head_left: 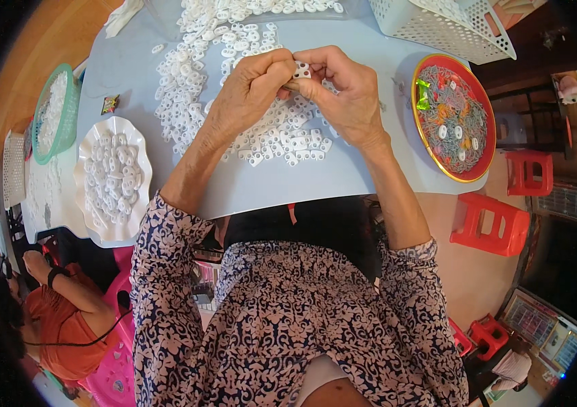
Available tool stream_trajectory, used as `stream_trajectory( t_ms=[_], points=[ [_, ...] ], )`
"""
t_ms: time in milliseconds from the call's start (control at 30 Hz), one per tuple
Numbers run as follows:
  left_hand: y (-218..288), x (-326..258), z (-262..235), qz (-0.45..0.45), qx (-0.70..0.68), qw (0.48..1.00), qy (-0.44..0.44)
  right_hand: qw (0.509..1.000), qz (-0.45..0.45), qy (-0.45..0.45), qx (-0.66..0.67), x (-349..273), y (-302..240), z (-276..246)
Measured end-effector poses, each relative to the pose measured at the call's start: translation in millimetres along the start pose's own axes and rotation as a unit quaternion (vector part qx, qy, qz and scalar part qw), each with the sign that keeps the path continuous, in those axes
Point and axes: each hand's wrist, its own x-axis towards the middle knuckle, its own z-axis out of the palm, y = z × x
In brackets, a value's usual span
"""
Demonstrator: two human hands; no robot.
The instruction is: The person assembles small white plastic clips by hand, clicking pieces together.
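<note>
My left hand (248, 91) and my right hand (344, 91) meet above the light blue table (315, 183), fingertips pinched together on one small white plastic piece (301, 69). Under and around both hands lies a wide heap of the same white plastic pieces (282, 139), spreading to the far edge of the table. My forearms, in patterned sleeves, come up from the lower edge.
A white scalloped plate (112, 220) of white pieces sits at the left, a green basket (65, 122) beyond it. A red round tray (482, 125) of small metal parts lies right. A white perforated basket (438, 27) stands far right. Red stools (492, 224) and a seated person (58, 319) are nearby.
</note>
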Motion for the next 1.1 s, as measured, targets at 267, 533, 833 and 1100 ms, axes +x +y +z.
stream_trajectory(
  t_ms=[267, 533, 833, 1100],
  points=[
    [7.0, -1.0, 5.2, -0.008, 0.034, 0.999, 0.0, 1.0, 0.0, -0.016, -0.007, -0.7, -3.8, -4.1],
    [14.1, -2.1, 9.1, -0.049, 0.028, 0.998, -0.006, 1.0, -0.01, -0.001, 0.009, -0.7, -6.0, -6.2],
    [20.4, -2.9, 11.1, -0.047, 0.029, 0.998, -0.02, 0.998, -0.016, 0.013, 0.061, -1.2, -4.7, -7.4],
    [4.7, 2.1, 6.5, -0.02, 0.076, 0.997, 0.0, 0.979, 0.123, -0.027, 0.16, -4.6, 6.8, -7.4]
  ],
)
